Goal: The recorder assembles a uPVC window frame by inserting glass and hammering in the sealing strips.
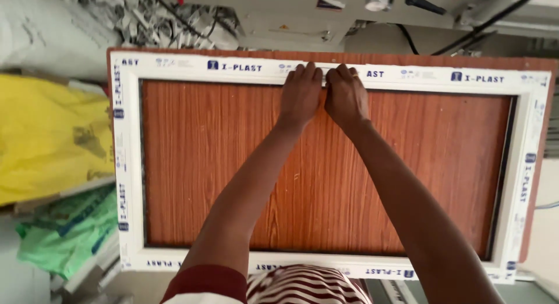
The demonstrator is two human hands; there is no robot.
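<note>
A white plastic window frame, wrapped in printed protective film, lies flat on a wood-grain table top. Both my arms reach across the frame to its far rail. My left hand and my right hand rest side by side on the middle of that rail, fingers curled over its inner edge and pressing on it. Whether the fingers pinch the film or a thin strip is hidden under them.
A yellow plastic sack and a green sack lie to the left of the table. A grey machine with black cables stands behind the far edge. Shredded scraps are piled at the back left.
</note>
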